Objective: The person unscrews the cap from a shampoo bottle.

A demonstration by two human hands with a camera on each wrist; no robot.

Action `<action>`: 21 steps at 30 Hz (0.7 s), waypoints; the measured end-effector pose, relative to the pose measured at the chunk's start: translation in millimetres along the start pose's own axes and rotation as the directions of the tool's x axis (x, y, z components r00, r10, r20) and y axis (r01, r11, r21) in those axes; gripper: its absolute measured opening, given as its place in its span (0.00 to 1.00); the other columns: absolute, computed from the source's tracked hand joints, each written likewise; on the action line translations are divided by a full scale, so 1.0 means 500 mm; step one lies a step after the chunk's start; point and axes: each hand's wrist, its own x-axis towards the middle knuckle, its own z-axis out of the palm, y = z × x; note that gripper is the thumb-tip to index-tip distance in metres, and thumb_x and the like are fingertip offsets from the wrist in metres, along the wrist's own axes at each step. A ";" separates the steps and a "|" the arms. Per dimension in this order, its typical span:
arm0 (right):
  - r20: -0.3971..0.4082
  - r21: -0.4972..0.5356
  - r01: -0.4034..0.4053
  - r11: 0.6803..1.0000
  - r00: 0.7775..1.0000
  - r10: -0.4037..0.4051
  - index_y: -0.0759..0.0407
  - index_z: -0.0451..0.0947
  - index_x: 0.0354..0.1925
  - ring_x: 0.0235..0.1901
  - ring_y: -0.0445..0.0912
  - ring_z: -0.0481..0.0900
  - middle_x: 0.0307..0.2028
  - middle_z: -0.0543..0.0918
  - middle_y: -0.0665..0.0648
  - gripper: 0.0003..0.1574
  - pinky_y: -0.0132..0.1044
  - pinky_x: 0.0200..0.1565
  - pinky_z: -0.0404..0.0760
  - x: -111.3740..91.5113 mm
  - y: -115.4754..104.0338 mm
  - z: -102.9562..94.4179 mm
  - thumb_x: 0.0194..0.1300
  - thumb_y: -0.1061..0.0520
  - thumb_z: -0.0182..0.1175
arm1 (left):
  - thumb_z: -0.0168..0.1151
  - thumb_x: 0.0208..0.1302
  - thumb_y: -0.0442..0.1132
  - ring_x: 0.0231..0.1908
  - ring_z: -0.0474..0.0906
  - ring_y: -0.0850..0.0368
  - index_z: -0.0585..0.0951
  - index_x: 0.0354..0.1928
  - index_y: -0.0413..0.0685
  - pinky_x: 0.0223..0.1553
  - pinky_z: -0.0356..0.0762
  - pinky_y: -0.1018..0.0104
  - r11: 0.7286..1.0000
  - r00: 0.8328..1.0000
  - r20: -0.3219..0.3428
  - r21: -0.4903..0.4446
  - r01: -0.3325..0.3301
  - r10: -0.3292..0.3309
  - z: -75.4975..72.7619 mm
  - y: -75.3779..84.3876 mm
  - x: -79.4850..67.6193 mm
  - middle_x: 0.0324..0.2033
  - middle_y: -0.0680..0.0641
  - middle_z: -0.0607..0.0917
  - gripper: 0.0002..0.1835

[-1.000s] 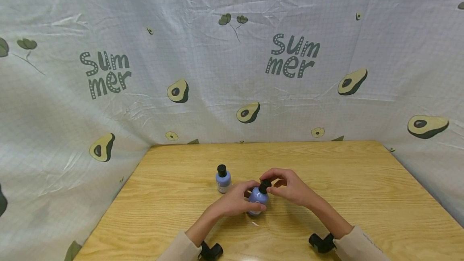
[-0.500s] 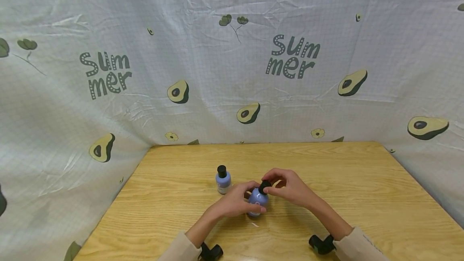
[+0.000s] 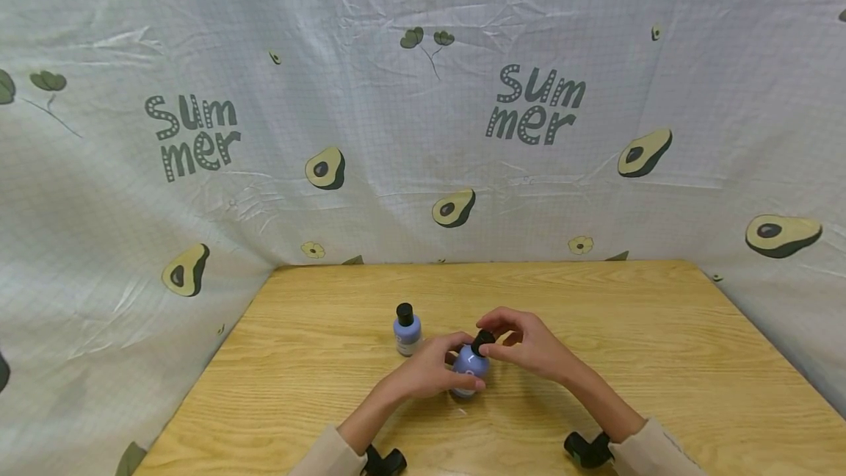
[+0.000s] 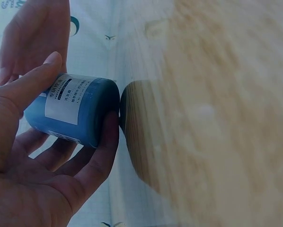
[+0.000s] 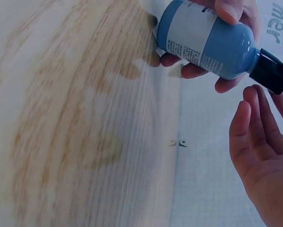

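A blue-purple bottle (image 3: 471,363) with a black cap (image 3: 483,342) leans slightly to the right, low at the table. My left hand (image 3: 432,366) grips its body, thumb in front and fingers behind. The bottle's white label (image 4: 66,100) faces the left wrist camera, and its base is very close to the tabletop; whether it touches, I cannot tell. At the cap is my right hand (image 3: 529,344), pinching it between thumb and fingers. In the right wrist view several fingers of the right hand (image 5: 269,156) spread beneath the cap (image 5: 270,72).
Another blue-purple bottle (image 3: 407,334) with a black cap stands upright behind my left hand. The wooden table (image 3: 297,388) meets a pale printed cloth (image 3: 370,94) at the back and sides. Black devices (image 3: 587,450) sit at both wrists.
The right thumb and fingers have shifted slightly on the cap. Both hands and the held bottle otherwise stay in nearly the same place; the standing bottle has not moved.
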 end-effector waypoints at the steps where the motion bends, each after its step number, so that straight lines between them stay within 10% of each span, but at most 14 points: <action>1: -0.004 -0.002 -0.004 1.000 1.000 0.004 0.57 0.82 0.53 0.43 0.39 0.82 0.46 0.85 0.58 0.15 0.36 0.43 0.85 0.000 0.001 0.000 0.70 0.55 0.67 | 0.75 0.64 0.46 0.49 0.84 0.61 0.79 0.65 0.59 0.47 0.82 0.69 1.000 1.000 0.001 -0.001 -0.002 0.002 0.000 0.000 0.000 0.56 0.53 0.85 0.28; 21: 0.011 0.037 -0.028 0.999 1.000 0.027 0.63 0.81 0.53 0.43 0.40 0.82 0.47 0.85 0.61 0.16 0.35 0.45 0.85 -0.001 -0.009 -0.002 0.72 0.55 0.65 | 0.74 0.64 0.45 0.49 0.84 0.60 0.79 0.64 0.59 0.47 0.83 0.68 1.000 1.000 0.001 -0.010 0.008 -0.007 0.001 0.005 -0.003 0.55 0.54 0.85 0.26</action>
